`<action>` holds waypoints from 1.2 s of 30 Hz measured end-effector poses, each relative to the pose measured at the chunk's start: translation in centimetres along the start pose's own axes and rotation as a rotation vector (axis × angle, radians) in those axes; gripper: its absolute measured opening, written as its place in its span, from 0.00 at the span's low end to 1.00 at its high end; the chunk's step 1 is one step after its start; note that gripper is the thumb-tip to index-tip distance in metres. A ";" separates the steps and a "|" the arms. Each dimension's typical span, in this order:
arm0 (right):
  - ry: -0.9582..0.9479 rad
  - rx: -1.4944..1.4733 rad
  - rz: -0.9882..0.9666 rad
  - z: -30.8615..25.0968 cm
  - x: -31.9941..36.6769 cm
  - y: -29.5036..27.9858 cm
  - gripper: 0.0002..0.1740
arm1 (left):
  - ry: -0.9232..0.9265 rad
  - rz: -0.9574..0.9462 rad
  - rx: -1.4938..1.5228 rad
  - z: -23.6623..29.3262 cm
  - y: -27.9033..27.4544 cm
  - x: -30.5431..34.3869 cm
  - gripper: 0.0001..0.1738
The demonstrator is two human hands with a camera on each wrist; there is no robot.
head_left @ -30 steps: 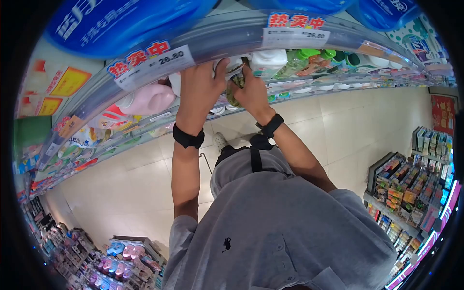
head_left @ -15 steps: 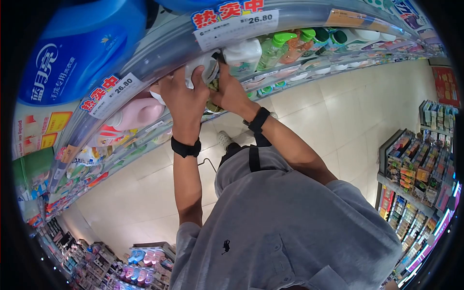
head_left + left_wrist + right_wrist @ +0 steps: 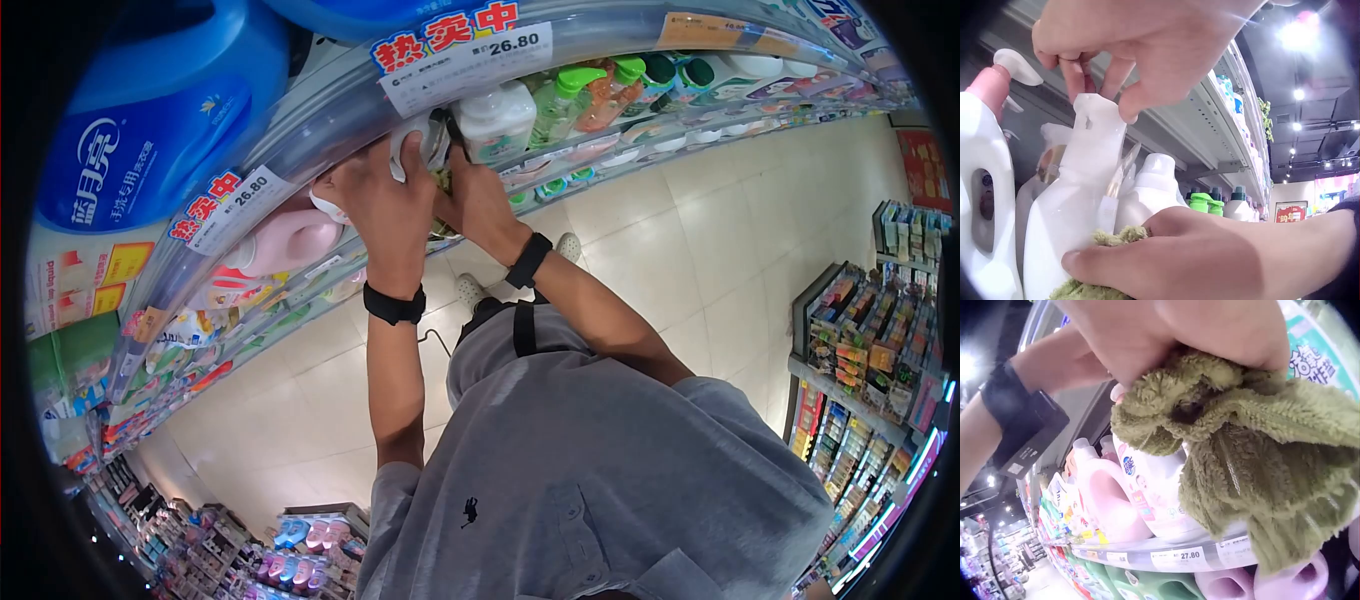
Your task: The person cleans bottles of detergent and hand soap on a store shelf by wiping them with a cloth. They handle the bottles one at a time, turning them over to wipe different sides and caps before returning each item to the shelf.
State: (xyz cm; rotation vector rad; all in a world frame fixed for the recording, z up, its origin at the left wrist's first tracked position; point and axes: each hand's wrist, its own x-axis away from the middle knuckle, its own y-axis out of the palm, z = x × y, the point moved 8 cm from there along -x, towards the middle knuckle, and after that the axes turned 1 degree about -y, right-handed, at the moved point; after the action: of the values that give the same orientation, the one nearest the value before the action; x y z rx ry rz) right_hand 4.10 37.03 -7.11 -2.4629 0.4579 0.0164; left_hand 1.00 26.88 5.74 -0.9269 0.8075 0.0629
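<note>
My left hand [image 3: 390, 215] reaches to the shelf beside a white bottle [image 3: 408, 138]; in the left wrist view the left hand [image 3: 1147, 50] has its fingers and thumb around the top of that bottle [image 3: 1063, 212], which stands upright. Close by on the right, my right hand [image 3: 485, 208] grips a fuzzy green cloth [image 3: 443, 188]. The left wrist view shows the right hand [image 3: 1191, 256] with its thumb against the bottle's side and the cloth [image 3: 1119, 236] bunched there. From the right hand [image 3: 1191, 328] the cloth [image 3: 1235, 462] hangs in folds.
A shelf edge with price labels [image 3: 470, 65] runs above the hands, with large blue bottles [image 3: 150, 150] on it. Pink bottles [image 3: 290, 240] stand to the left; a white pump bottle [image 3: 498, 120] and green-topped bottles [image 3: 560, 105] to the right. Display racks [image 3: 870, 340] stand behind at right.
Since a second ago the view has shifted, and both hands appear farther left along the shelf. Over the last half second the hands have barely moved; the cloth is still in the right hand.
</note>
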 end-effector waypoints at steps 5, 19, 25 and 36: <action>-0.093 -0.056 0.070 0.7 0.0 0.3 0.27 | -0.017 -0.011 -0.003 0.2 0.5 -0.2 0.15; 0.023 -0.150 -0.037 2.8 3.1 -3.0 0.25 | 0.020 0.093 0.091 1.0 -0.9 1.1 0.19; 0.122 -0.247 0.178 7.7 4.5 -9.5 0.23 | -0.234 -0.232 0.534 2.7 3.9 6.8 0.19; 0.010 -0.230 -0.004 6.8 2.3 -9.7 0.39 | -0.460 -0.305 0.753 2.6 10.7 7.8 0.44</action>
State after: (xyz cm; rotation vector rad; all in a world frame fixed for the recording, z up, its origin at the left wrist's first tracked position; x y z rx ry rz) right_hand 10.13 47.44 -7.21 -2.6900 0.4787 0.0588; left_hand 4.02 33.22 -5.78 -0.2839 0.2099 -0.2718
